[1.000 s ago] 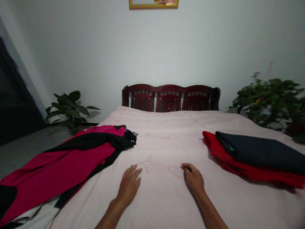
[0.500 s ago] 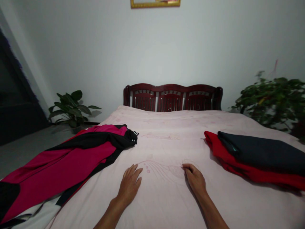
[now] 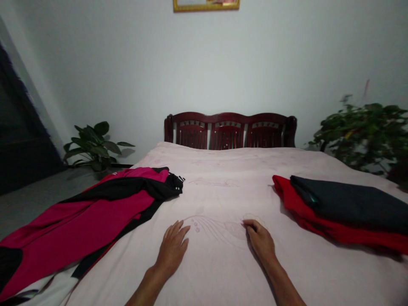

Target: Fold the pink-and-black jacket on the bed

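My left hand [image 3: 173,247] rests on the pale pink bedsheet [image 3: 210,272] with its fingers apart and nothing in it. To its right, my right hand [image 3: 260,241] lies on the same sheet, fingers curled and the thumb close to the index finger; no object shows in it. A spread pile of magenta and black clothes [image 3: 95,216] lies left of my left hand, apart from it. Beyond my right hand on the right side are a folded dark navy garment [image 3: 350,202] and a folded red garment [image 3: 306,221] beneath it.
A dark red wooden headboard [image 3: 228,131] stands at the far end of the bed, against a pale wall. Leafy plants flank the bed, one at left [image 3: 95,146] and a bushier one at right [image 3: 366,131]. White cloth [image 3: 59,284] shows under the magenta pile.
The view has shifted very slightly. Both hands and the clothes stay in the same places on the bed.
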`<action>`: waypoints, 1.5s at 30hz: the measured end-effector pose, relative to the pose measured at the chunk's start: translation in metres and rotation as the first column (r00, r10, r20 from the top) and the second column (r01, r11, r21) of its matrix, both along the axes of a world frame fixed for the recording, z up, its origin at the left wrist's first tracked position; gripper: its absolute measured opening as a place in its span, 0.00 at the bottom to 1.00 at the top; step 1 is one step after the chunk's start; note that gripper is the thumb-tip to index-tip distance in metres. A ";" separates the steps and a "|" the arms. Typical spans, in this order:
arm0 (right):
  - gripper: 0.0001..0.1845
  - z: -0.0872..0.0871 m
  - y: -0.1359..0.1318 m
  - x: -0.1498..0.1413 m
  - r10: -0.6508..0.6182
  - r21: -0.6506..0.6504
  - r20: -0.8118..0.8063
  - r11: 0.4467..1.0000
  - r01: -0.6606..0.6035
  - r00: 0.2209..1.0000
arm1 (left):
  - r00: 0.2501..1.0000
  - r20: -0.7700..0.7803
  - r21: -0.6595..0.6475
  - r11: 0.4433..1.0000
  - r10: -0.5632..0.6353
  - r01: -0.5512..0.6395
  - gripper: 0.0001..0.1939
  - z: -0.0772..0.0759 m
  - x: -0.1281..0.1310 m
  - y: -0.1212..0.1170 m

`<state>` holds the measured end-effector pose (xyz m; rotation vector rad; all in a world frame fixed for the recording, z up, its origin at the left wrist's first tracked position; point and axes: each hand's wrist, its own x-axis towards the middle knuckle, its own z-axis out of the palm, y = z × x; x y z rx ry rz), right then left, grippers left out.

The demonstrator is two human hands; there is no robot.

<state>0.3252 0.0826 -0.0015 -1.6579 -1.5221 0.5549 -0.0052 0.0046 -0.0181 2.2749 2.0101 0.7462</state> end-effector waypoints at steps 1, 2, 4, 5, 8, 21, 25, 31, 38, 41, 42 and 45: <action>0.20 0.000 0.000 0.000 -0.003 0.000 0.001 1.000 0.003 1.000 | 1.000 0.003 0.004 1.000 0.000 0.000 0.22 0.000 0.000 0.000; 0.20 0.000 0.000 0.000 -0.004 0.001 -0.001 1.000 0.004 1.000 | 1.000 0.006 0.008 1.000 -0.001 0.000 0.22 0.000 0.000 0.000; 0.20 0.000 0.000 0.000 -0.001 0.006 -0.007 1.000 0.002 1.000 | 1.000 0.014 0.013 1.000 0.002 -0.002 0.22 0.000 0.000 0.001; 0.20 0.000 0.000 0.000 0.003 0.011 -0.009 1.000 -0.003 1.000 | 1.000 0.017 0.014 1.000 0.003 -0.004 0.22 0.000 0.000 0.001; 0.20 0.000 -0.001 0.001 0.015 0.023 -0.009 1.000 -0.015 1.000 | 1.000 0.026 0.018 1.000 -0.001 0.000 0.22 0.000 0.000 0.000; 0.20 -0.004 0.000 0.003 0.018 0.015 0.005 1.000 -0.018 1.000 | 1.000 0.003 0.000 1.000 0.004 -0.004 0.22 0.002 0.001 -0.001; 0.20 -0.004 0.000 0.003 0.023 0.021 0.011 1.000 -0.024 1.000 | 1.000 0.010 0.006 1.000 -0.005 0.005 0.23 0.002 0.000 -0.001; 0.20 -0.003 0.000 0.003 0.024 0.029 0.011 0.999 -0.025 1.000 | 1.000 0.011 -0.013 1.000 0.004 -0.004 0.22 0.003 0.001 0.000; 0.20 -0.004 0.000 0.004 0.013 0.027 0.024 1.000 -0.014 1.000 | 1.000 0.008 -0.018 1.000 0.002 -0.002 0.23 0.004 0.002 -0.001; 0.19 -0.004 0.000 0.003 0.015 0.040 0.018 0.999 -0.016 1.000 | 1.000 0.028 -0.005 1.000 0.001 -0.001 0.23 0.004 0.002 -0.001; 0.19 -0.004 0.000 0.003 0.017 0.042 0.015 0.999 -0.017 1.000 | 0.999 0.032 -0.002 1.000 0.000 0.000 0.23 0.004 0.002 -0.001; 0.19 -0.005 0.001 0.003 0.018 0.043 0.011 0.999 -0.019 1.000 | 1.000 0.030 -0.012 1.000 0.001 -0.001 0.23 0.004 0.002 -0.001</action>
